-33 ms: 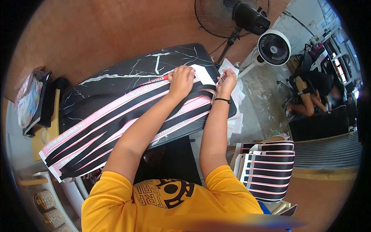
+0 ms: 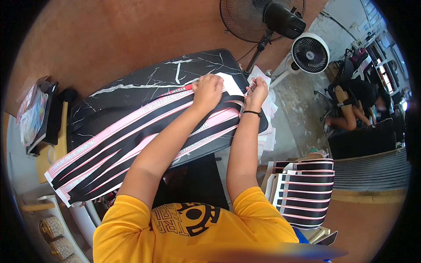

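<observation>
A long pink sheet point(image 2: 219, 117) with lettering along its edges lies across the dark table, with several black fabric strips point(image 2: 118, 133) running along it. Over the sheet's far right end rests my left hand point(image 2: 208, 91), its fingers bent and close together; what lies under them is hidden. A narrow red strip with lettering point(image 2: 182, 89) runs up to that hand. Just right of the sheet's white end point(image 2: 231, 84), my right hand point(image 2: 256, 93) is raised with fingers curled in a pinch around something small. Looped black strip ends point(image 2: 234, 99) lie beside its wrist.
The black marble-patterned table point(image 2: 149, 74) stands against a brown wall. Behind it are a black fan point(image 2: 285, 22) and a white fan point(image 2: 310, 52). More black-and-pink strips point(image 2: 307, 188) hang at my right. Papers point(image 2: 266, 140) lie on the floor. Another person point(image 2: 355, 98) sits at far right.
</observation>
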Demonstrator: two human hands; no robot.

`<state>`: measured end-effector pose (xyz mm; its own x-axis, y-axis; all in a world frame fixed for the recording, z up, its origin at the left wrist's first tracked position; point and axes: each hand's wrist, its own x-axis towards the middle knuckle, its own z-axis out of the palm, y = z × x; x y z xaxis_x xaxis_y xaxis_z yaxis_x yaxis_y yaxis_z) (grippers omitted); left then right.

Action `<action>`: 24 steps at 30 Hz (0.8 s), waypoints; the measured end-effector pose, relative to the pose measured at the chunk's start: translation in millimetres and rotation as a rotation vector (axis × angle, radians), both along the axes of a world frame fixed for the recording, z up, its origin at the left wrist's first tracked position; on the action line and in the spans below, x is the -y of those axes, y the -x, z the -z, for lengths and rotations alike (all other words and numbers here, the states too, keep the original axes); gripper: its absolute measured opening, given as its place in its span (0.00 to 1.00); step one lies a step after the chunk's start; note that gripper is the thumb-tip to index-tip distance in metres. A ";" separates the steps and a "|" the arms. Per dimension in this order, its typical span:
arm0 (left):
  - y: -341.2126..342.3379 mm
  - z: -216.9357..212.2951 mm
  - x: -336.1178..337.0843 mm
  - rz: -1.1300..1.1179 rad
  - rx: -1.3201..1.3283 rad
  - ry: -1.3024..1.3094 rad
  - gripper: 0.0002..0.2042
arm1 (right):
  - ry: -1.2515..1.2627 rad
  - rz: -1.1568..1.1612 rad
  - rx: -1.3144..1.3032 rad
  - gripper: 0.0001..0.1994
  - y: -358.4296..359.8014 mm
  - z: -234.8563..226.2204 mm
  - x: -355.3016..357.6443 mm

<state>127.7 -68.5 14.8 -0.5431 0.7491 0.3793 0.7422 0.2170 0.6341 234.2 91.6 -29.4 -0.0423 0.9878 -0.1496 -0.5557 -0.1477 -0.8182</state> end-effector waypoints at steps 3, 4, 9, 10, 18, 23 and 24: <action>-38.7 -12.9 0.0 0.085 -0.133 0.056 0.13 | 0.006 -0.037 -0.049 0.07 -0.8 -0.7 0.1; -50.5 -11.7 3.7 0.172 -0.241 0.100 0.15 | 0.001 -0.053 -0.059 0.07 -0.7 -0.6 -0.4; -71.8 15.5 12.8 0.195 -0.398 0.297 0.26 | -0.023 -0.088 -0.095 0.06 -0.4 -1.8 -0.9; -69.2 22.1 15.3 0.201 -0.357 0.382 0.26 | -0.034 -0.096 -0.090 0.05 -5.1 -2.2 0.9; -66.6 42.6 22.6 0.162 -0.325 0.303 0.26 | -0.094 -0.107 -0.015 0.02 -57.7 2.8 21.1; -65.6 41.9 22.7 0.153 -0.325 0.288 0.25 | -0.031 -0.132 -0.052 0.01 -84.9 4.3 28.9; -65.6 42.2 22.6 0.151 -0.326 0.287 0.25 | -0.025 -0.124 -0.053 0.01 -87.7 4.0 30.6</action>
<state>193.3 -91.1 -27.4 -0.3063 0.9105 0.2779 0.9298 0.2236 0.2924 321.9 61.0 -33.4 -0.1718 0.9779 -0.1191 -0.5770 -0.1979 -0.7924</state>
